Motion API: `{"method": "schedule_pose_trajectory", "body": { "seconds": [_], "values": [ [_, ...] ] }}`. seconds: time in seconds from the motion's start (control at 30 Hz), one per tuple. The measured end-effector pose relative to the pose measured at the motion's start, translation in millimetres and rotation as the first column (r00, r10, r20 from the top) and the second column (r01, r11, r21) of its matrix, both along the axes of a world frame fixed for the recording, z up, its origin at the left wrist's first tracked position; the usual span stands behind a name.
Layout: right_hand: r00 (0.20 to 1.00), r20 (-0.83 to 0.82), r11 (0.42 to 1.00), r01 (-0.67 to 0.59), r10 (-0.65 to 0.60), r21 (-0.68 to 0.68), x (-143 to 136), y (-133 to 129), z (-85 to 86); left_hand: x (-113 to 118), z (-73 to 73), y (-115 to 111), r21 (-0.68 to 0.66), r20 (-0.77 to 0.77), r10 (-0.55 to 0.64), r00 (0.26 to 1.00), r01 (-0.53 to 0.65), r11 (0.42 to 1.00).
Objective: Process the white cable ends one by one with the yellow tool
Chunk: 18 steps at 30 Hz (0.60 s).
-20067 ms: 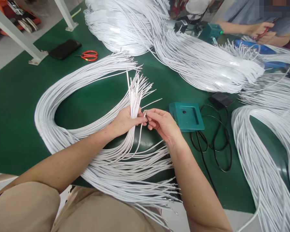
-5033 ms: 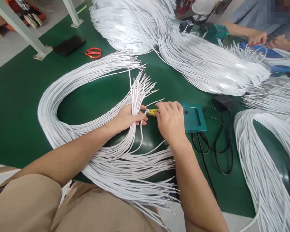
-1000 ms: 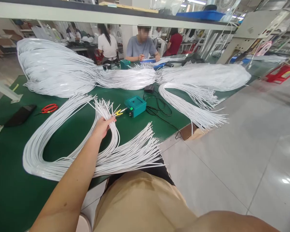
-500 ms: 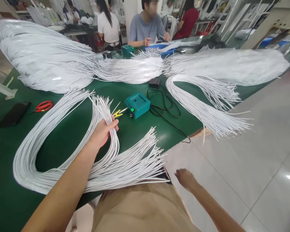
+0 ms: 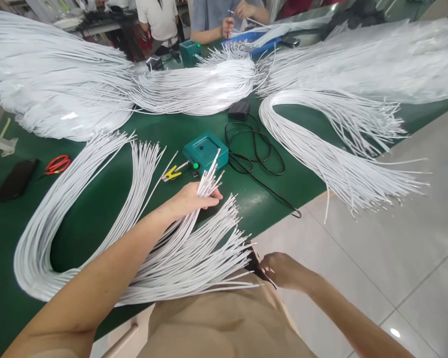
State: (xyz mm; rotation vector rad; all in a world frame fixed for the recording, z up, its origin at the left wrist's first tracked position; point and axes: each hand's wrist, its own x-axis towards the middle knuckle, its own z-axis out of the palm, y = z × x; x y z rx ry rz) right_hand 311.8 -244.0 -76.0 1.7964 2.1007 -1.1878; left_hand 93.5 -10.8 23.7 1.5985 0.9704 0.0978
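A small bunch of white cables (image 5: 208, 183) is gripped in my left hand (image 5: 192, 199), its tips pointing up beside the teal box. Beneath this hand, a larger spread of white cables (image 5: 194, 263) lies on the green table, with cut ends toward the right. These run into a big loop (image 5: 33, 258) on the left. My right hand (image 5: 281, 271) is at the table's front edge, close to a black item (image 5: 254, 263) there. Its fingers are curled, and whatever they hold, if anything, is hidden.
The teal box (image 5: 206, 151) has a yellow clip (image 5: 170, 173) and a black cord (image 5: 254, 166). Red-handled scissors (image 5: 57, 164) and a black phone-like object (image 5: 17, 180) lie left. More cable bundles (image 5: 201, 89) cross the back. A co-worker (image 5: 212, 20) sits opposite.
My left hand has moved right with its bunch of cables, away from the loop's upper ends. My right hand has come left to the table edge. The view has tilted down.
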Motion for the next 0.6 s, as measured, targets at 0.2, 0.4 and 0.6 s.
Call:
{"method": "schedule_pose_trajectory", "body": {
  "seconds": [0.2,0.4,0.6],
  "values": [
    [0.737,-0.559,0.855,0.51,-0.379,0.092,-5.3,55.8,95.4,18.4,-13.6,-7.8,0.093,-0.028,0.0,1.0,0.003,0.996],
    [0.736,-0.508,0.569,0.672,-0.447,0.474,-27.3,126.0,95.3,21.9,-18.3,-12.5,0.154,-0.056,0.032,0.998,-0.023,0.988],
    [0.693,-0.508,0.657,0.696,-0.511,0.29,-27.3,122.3,83.9,18.3,-23.7,-11.4,0.104,0.04,0.05,0.998,-0.054,0.993]
  ]
}}
